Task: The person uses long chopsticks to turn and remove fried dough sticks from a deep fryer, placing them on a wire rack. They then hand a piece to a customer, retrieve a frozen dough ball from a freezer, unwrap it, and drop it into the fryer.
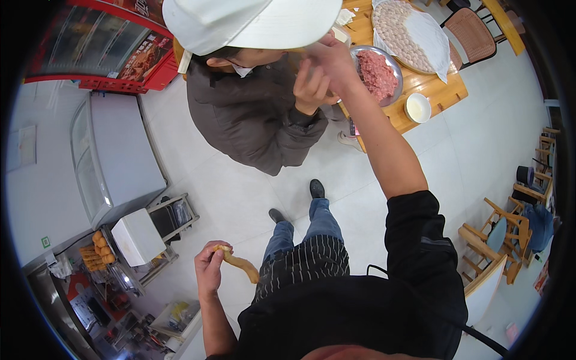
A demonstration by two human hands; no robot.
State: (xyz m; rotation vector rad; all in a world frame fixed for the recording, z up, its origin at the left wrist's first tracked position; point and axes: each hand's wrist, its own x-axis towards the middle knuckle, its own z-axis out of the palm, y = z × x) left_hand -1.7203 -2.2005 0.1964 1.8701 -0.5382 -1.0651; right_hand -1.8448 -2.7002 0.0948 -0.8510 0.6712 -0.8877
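Note:
My left hand (pixel 210 265) pinches the upper end of a long piece of fried dough (pixel 243 266), which hangs down beside my striped apron. My right arm reaches forward to a seated co-worker in a white cap (pixel 252 27) and a dark padded jacket. Close to that person's face and raised hand (pixel 310 87), my right hand (pixel 330 60) is blurred; its fingers are partly hidden, and whether it holds something cannot be seen. Just right of it, a metal plate of minced meat (pixel 375 74) rests on the wooden table (pixel 443 96).
On the table are a round tray of small dumpling-like pieces (pixel 400 36) with a white cloth and a white bowl (pixel 417 108). A chest freezer (pixel 126 153) and a rack with fried food (pixel 101 249) stand at left. Wooden chairs (pixel 508 234) line the right.

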